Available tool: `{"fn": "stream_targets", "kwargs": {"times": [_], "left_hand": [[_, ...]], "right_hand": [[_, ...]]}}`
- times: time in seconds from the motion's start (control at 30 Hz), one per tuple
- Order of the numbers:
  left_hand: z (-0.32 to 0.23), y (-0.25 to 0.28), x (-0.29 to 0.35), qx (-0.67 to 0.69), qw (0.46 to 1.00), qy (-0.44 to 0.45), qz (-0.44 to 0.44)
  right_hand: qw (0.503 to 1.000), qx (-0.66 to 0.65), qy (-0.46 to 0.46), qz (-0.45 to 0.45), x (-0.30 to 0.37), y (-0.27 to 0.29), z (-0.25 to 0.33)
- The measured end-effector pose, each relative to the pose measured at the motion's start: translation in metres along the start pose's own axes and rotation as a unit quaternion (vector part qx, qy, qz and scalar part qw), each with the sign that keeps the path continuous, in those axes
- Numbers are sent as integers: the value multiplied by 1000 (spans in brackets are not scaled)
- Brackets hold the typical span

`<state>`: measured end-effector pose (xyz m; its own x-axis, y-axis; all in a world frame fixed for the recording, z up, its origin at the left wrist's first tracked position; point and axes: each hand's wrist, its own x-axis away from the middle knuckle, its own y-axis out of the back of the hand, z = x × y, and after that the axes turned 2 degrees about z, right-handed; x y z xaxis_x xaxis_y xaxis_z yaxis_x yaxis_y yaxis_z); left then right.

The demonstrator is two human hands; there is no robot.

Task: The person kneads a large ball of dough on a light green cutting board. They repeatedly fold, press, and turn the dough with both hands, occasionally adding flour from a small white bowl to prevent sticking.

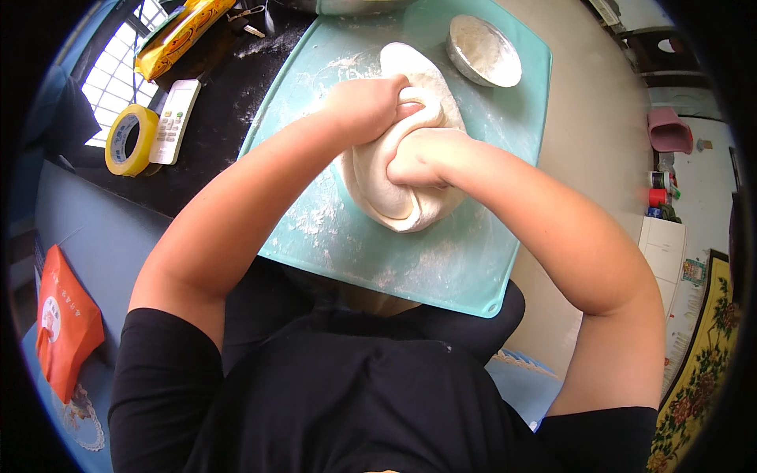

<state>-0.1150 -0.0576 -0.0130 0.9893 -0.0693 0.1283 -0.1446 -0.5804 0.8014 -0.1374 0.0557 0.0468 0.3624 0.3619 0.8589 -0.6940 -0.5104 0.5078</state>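
Note:
A large lump of white dough [374, 185], folded over on itself, lies on a flour-dusted teal board [473, 252]. At its upper left, my left hand [369, 106] is closed round a raised fold of it. My right hand [426, 158] presses into the dough's middle from the right, its fingers curled in and partly sunk under the folds. The far end of the dough spreads out flatter, away from me. Just beyond it, at the board's far right, stands a metal bowl [485, 54] holding white flour.
On the black table [217, 118] to the left are a roll of yellow tape [116, 140], a white remote control [174, 122] and a yellow packet [185, 35]. An orange bag [67, 323] lies at the lower left. Part of another vessel [355, 6] shows at the far edge.

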Motion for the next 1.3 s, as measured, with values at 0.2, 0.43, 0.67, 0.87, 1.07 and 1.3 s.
{"fn": "stream_targets", "kwargs": {"times": [0.2, 0.43, 0.67, 0.87, 1.07, 1.3], "left_hand": [[-2, 49, 3, 73, 986, 36, 146], [-8, -26, -10, 45, 952, -145, -265], [-8, -29, -2, 67, 948, -199, -240], [4, -25, -24, 61, 918, -296, -257], [8, -23, -32, 96, 904, -303, -285], [38, -4, 27, 385, 825, -34, -413]], "right_hand": [[991, -74, 1, 114, -8, 13, 15], [981, 39, 182, 49, -25, -12, 2], [995, 8, 76, 60, -17, -32, 18], [995, -50, 80, -15, -18, -23, 27], [997, -45, 54, -31, -9, -10, 29], [927, -144, 127, -322, 16, -50, -23]]}}
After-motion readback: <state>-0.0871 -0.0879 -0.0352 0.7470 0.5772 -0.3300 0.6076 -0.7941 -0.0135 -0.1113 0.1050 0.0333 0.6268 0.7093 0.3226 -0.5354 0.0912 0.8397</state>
